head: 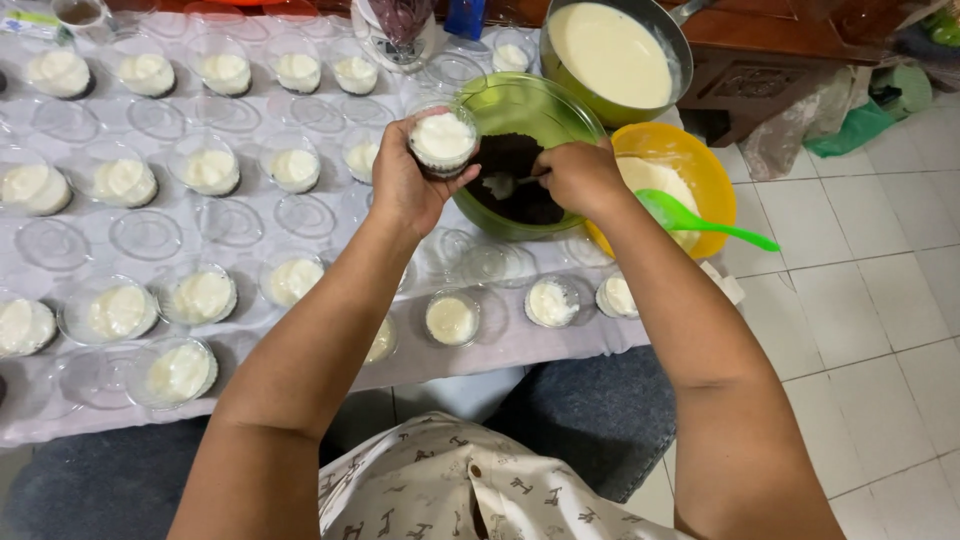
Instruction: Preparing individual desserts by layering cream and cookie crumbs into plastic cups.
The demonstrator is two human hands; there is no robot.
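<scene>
While your left hand (405, 185) grips the cream-filled cup (443, 142) beside the green bowl (560, 115), keep it level; your right hand (580, 178), clenched on the spoon (505, 184), should scoop dark crumbs (520, 160) modestly.

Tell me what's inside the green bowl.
The green bowl holds dark crumbs and a spoon held by the right hand. The bowl's floor under the crumbs is hidden.

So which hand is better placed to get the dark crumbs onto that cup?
Probably the right hand: it holds the spoon in the green bowl's dark crumbs. The left hand holds the cream-filled cup beside it.
</scene>
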